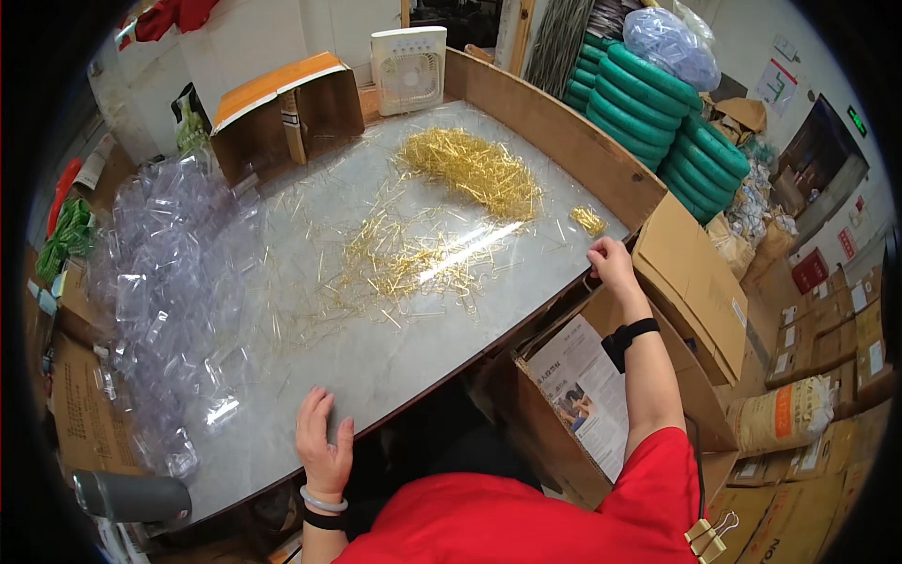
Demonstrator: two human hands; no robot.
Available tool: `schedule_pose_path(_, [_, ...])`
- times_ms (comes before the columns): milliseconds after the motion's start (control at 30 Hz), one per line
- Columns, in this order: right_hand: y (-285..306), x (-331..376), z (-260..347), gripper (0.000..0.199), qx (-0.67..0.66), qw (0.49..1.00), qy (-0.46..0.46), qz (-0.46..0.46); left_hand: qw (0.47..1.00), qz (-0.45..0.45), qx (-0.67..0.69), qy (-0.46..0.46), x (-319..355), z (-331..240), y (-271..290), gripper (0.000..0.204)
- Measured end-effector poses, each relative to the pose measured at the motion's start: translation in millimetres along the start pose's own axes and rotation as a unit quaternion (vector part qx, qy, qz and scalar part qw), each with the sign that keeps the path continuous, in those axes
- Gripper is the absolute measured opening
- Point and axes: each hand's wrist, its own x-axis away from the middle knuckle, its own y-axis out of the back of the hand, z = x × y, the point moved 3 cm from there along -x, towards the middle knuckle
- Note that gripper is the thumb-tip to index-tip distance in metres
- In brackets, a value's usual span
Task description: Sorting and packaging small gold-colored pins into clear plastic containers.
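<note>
My left hand lies at the table's near edge with its fingers outstretched and nothing in it. At the table's right corner, my right hand is closed, thumb and fingertips together; what they hold, if anything, is too small to make out. Just beyond it sits a small bundle of gold wire hooks. A large heap of gold wire hooks rises at the far side of the grey tabletop. Looser gold hooks are scattered across the middle.
Clear plastic pieces pile along the left side, with a dark grey cylinder at the near left. A white fan and an opened carton stand at the back. Cardboard boxes flank the right edge, near green coiled rings.
</note>
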Motion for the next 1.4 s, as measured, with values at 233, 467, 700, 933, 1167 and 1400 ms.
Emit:
schedule_pose_path(233, [21, 30, 44, 0.013, 0.251, 0.959, 0.124, -0.048, 1.000, 0.000, -0.003, 0.000, -2, -3, 0, 0.035])
schedule_pose_path(467, [-6, 42, 123, 0.019, -0.259, 0.958, 0.066, 0.109, 1.000, -0.004, -0.018, -0.002, -3, -1, -4, 0.033])
schedule_pose_path(700, [-29, 127, 135, 0.011, 0.074, 0.895, 0.274, 0.344, 1.000, -0.017, -0.022, 0.001, -1, -1, -1, 0.036])
schedule_pose_path(933, [-63, 169, 102, 0.008, 0.242, 0.859, 0.364, 0.268, 0.999, -0.017, -0.020, -0.022, -1, -3, -1, 0.033])
schedule_pose_path(1167, [-69, 168, 100, 0.012, 0.279, 0.809, 0.438, 0.274, 1.000, -0.018, -0.019, -0.011, -3, -4, -3, 0.036])
schedule_pose_path(1400, [-60, 167, 122, 0.012, 0.183, 0.809, 0.474, 0.295, 0.999, -0.016, -0.027, -0.028, -7, -2, -5, 0.035])
